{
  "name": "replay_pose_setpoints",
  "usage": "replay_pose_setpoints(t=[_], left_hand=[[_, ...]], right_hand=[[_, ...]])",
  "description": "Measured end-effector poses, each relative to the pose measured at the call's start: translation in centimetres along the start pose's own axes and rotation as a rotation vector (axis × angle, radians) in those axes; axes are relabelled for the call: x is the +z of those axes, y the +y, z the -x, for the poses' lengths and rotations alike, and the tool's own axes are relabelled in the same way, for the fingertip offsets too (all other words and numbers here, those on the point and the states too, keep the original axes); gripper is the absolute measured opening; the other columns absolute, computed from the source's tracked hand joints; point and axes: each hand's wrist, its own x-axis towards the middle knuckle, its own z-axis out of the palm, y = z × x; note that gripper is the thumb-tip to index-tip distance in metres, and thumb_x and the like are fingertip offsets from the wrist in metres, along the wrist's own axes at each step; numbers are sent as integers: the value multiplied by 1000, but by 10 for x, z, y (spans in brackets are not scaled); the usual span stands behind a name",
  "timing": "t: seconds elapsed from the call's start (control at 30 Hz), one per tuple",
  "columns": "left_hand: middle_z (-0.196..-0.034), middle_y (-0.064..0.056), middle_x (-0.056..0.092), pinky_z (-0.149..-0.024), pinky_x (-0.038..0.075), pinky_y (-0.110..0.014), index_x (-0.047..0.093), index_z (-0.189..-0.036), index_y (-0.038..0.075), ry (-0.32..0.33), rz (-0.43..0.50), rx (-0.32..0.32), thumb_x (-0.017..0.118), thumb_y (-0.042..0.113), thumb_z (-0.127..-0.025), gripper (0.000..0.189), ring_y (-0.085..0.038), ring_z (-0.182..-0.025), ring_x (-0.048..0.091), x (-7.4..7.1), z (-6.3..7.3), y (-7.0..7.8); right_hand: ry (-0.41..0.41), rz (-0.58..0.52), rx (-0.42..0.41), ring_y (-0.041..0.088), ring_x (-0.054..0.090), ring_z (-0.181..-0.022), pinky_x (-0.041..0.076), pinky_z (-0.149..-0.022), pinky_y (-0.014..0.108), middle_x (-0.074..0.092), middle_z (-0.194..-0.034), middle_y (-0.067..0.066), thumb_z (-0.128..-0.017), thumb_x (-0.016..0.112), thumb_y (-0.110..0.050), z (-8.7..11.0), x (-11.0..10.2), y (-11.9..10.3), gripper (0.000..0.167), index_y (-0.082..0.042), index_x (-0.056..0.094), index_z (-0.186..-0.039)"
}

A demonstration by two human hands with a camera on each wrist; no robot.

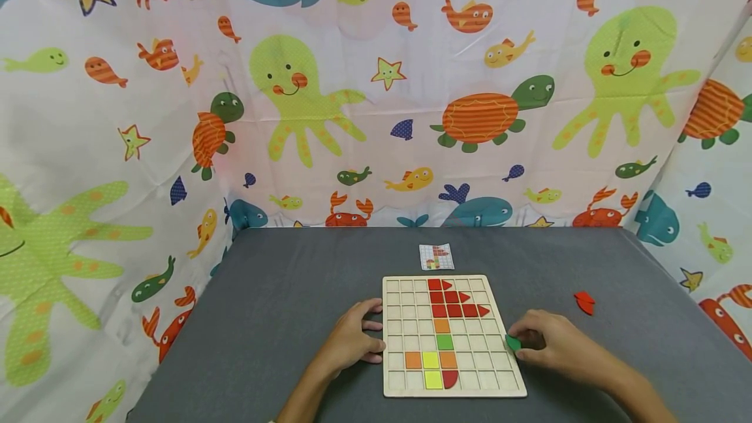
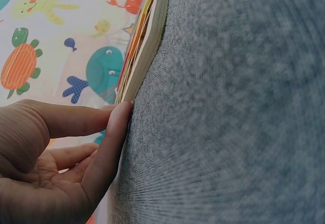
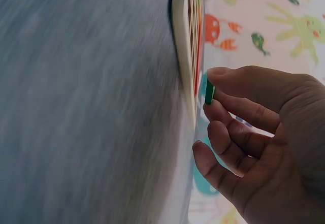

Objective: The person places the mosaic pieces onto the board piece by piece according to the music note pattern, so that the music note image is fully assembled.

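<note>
A pale wooden grid board (image 1: 488, 361) lies on the grey table, with red, orange, yellow and green tiles set in its squares. Along the middle run red squares tipped with pointed pieces; a quarter-round red tile (image 1: 450, 379) sits in the bottom row. My left hand (image 1: 349, 338) rests at the board's left edge, fingertips spread and touching the rim. Thumb and index finger of my right hand (image 1: 555, 341) pinch a small green tile (image 1: 513, 343), held at the board's right edge. Seen edge-on in the right wrist view, the green tile (image 3: 209, 91) is thin.
Behind the board lies a small printed card (image 1: 437, 257) with a coloured pattern on a grid. Red loose pieces (image 1: 585, 302) lie to the right of the board. A sea-animal curtain (image 1: 376, 149) walls the table's back and sides.
</note>
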Motion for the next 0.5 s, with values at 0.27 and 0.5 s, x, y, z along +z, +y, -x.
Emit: replay_pose_setpoints(t=[0.27,0.5], left_hand=[[-150,-17,52,-61,68,-39,50,-154,3,-2,2,-4,77,-17,-78,83,-32,-119,65,0,0,1],[-149,-17,53,-61,68,-39,51,-154,3,3,-4,-3,77,-18,-78,83,-31,-118,65,0,0,0]], right_hand=[[-64,-35,-67,4,54,-83,49,-65,22,61,-95,-8,-88,85,-21,-20,17,-28,22,-17,74,-107],[-122,-33,-76,8,56,-88,51,-70,23,62,-97,-11,-90,84,-23,-37,29,-52,22,-19,75,-110]])
